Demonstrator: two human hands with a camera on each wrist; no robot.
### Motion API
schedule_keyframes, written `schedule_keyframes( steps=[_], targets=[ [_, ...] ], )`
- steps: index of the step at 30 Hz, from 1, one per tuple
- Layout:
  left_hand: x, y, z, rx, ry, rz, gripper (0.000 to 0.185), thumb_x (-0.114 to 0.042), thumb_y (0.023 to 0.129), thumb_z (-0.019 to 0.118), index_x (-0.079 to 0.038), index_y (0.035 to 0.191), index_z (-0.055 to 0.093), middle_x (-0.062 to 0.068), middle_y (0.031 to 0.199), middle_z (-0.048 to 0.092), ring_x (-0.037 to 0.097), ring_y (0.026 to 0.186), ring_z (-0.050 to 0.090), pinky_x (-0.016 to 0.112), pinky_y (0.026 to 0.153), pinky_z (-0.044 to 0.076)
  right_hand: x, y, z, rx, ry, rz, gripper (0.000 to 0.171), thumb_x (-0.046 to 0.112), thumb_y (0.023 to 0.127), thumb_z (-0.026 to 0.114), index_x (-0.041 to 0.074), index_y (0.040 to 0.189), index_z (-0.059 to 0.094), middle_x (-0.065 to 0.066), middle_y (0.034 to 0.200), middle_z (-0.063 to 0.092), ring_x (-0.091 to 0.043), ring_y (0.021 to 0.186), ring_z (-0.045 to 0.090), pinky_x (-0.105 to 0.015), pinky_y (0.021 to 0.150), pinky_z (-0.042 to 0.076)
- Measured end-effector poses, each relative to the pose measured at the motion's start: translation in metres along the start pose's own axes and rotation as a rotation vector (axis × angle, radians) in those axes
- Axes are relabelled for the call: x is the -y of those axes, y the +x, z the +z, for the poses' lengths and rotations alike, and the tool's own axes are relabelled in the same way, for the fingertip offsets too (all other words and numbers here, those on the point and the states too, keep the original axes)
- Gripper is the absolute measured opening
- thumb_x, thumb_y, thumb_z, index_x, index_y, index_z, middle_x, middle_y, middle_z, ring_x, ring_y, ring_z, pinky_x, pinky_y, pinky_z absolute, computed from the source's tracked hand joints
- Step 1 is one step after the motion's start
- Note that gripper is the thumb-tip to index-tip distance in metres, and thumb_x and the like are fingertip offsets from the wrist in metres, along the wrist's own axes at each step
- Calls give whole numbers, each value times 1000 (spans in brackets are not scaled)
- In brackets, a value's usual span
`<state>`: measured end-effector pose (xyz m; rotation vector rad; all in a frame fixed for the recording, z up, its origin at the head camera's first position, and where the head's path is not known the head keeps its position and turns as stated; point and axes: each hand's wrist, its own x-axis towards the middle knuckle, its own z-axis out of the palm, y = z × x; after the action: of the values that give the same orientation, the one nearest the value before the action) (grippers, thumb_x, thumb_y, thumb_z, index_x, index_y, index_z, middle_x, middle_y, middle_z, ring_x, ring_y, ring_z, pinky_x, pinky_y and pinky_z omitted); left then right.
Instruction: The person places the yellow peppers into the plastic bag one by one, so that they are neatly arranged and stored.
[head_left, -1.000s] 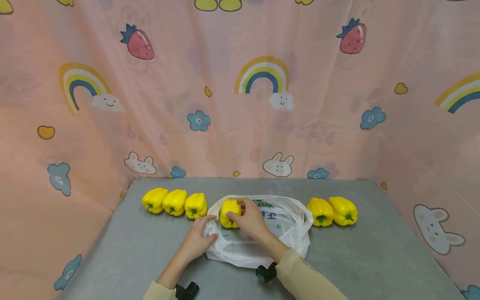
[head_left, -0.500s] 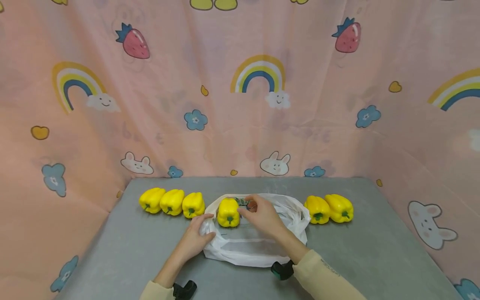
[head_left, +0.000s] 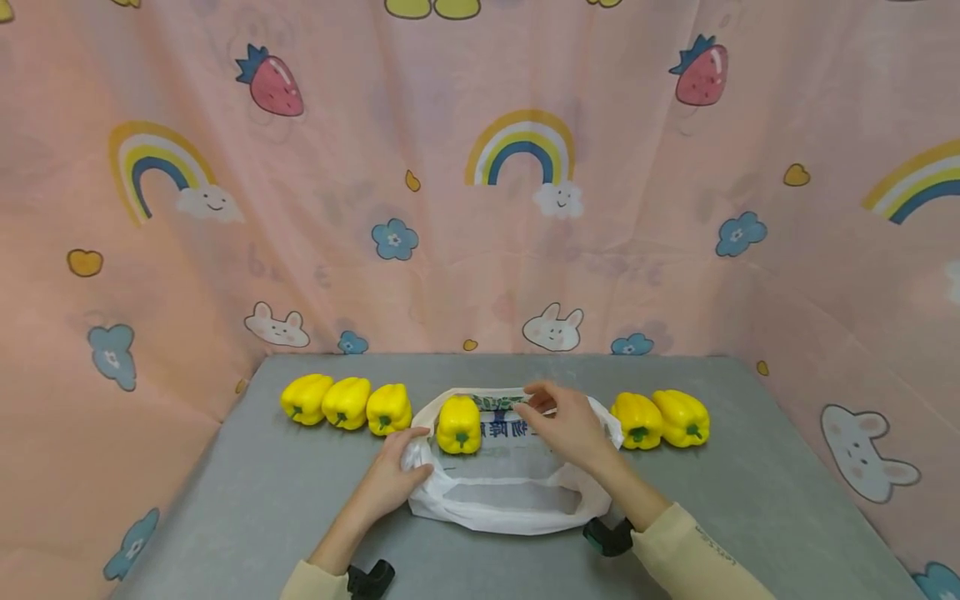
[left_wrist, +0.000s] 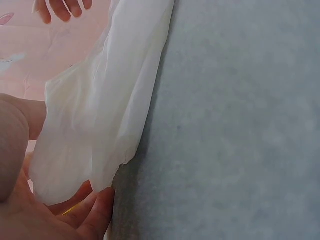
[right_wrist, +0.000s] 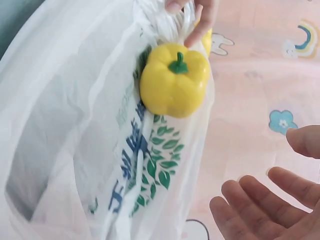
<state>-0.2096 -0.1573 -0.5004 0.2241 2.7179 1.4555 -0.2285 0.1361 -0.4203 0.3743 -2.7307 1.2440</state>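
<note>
A white plastic bag [head_left: 517,527] with green leaves and blue lettering lies on the grey table, its mouth facing the person. One yellow bell pepper [head_left: 459,425] sits inside, near the bag's left side, stem toward the person. The left hand [head_left: 392,479] grips the bag's left rim; in the left wrist view the film [left_wrist: 100,105] hides the thumb tip and parts of the fingers. Over the bag's right half hovers the right hand [head_left: 573,425], fingers apart and holding nothing. In the right wrist view, this hand [right_wrist: 270,200] is clear of the pepper [right_wrist: 174,82].
Several more yellow bell peppers stand on the table [head_left: 720,517]: a row [head_left: 348,404] left of the bag and two [head_left: 680,418] on its right. A pink printed curtain [head_left: 480,275] hangs behind and beside the table.
The right hand has let go of the yellow bell pepper inside the bag and moved to the right. The left hand has stayed at the bag's left rim.
</note>
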Motion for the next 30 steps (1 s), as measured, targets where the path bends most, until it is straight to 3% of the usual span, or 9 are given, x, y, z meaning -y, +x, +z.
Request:
schedule_keyframes(
  steps=[9, 24, 27, 30],
  targets=[
    [-2, -1, 0, 0, -6, -1, 49, -14, 92, 73, -12, 139, 58, 19, 144, 45, 41, 132, 44, 68, 107, 32, -15, -4, -34, -52, 11, -75, 35, 27, 99, 68, 3, 125, 66, -8, 107, 69, -25, 99, 67, -43, 88, 56],
    [1, 0, 0, -2, 2, 1, 49, -14, 92, 73, -12, 138, 58, 19, 143, 46, 40, 131, 45, 67, 107, 32, -47, -16, -81, -168, -81, -79, 34, 25, 100, 66, 0, 122, 66, -14, 111, 70, -32, 102, 66, -51, 88, 55],
    [2, 0, 0, -3, 2, 0, 49, -14, 92, 73, -13, 138, 58, 19, 143, 46, 40, 132, 45, 67, 107, 32, -54, -20, -89, -202, -104, -71, 33, 25, 100, 66, -1, 121, 67, -15, 110, 70, -33, 101, 66, -35, 86, 56],
    [2, 0, 0, -3, 0, 4, 49, -14, 92, 73, -12, 139, 58, 19, 143, 46, 40, 132, 45, 67, 107, 33, -65, -23, -96, -239, -112, -61, 33, 25, 100, 66, -2, 120, 66, -17, 109, 70, -35, 100, 66, -13, 82, 48]
  ],
)
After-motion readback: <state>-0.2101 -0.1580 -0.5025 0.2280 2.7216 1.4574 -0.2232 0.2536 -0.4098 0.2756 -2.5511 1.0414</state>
